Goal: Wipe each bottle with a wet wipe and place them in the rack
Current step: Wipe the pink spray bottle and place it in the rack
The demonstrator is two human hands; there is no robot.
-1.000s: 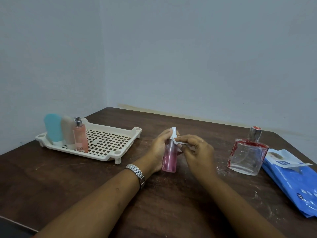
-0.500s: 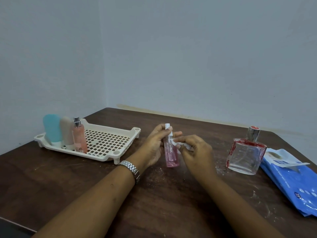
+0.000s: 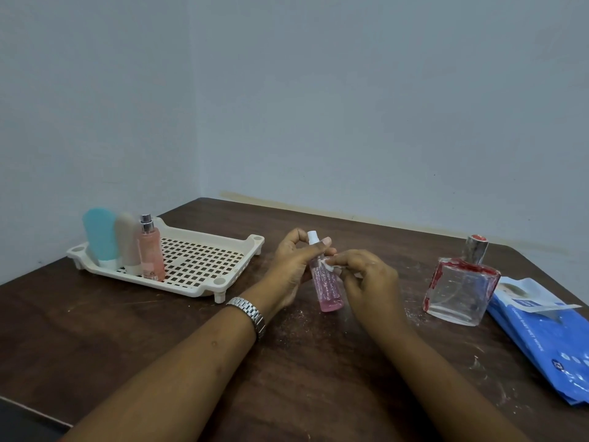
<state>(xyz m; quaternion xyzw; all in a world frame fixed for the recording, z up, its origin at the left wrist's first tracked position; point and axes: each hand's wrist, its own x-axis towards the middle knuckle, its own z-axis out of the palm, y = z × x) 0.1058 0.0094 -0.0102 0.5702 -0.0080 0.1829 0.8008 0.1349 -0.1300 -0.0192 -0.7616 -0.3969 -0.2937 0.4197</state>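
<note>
My left hand (image 3: 294,260) grips a slim pink spray bottle (image 3: 328,290) near its white cap, holding it just above the table. My right hand (image 3: 366,279) pinches a small white wet wipe (image 3: 328,266) against the bottle's upper side. A cream slotted rack (image 3: 204,266) lies at the left; a teal bottle (image 3: 100,237), a beige bottle (image 3: 127,242) and a peach spray bottle (image 3: 151,250) stand at its left end. A square glass perfume bottle (image 3: 460,287) with red edges stands at the right.
A blue wet-wipe pack (image 3: 548,339) lies at the right edge of the dark wooden table (image 3: 159,339), its flap peeled open. White specks dot the tabletop around the bottles. Pale walls meet in a corner behind the table.
The pink bottle has tilted and my left hand has shifted up toward its cap. My right hand has kept the wipe against the bottle's upper part.
</note>
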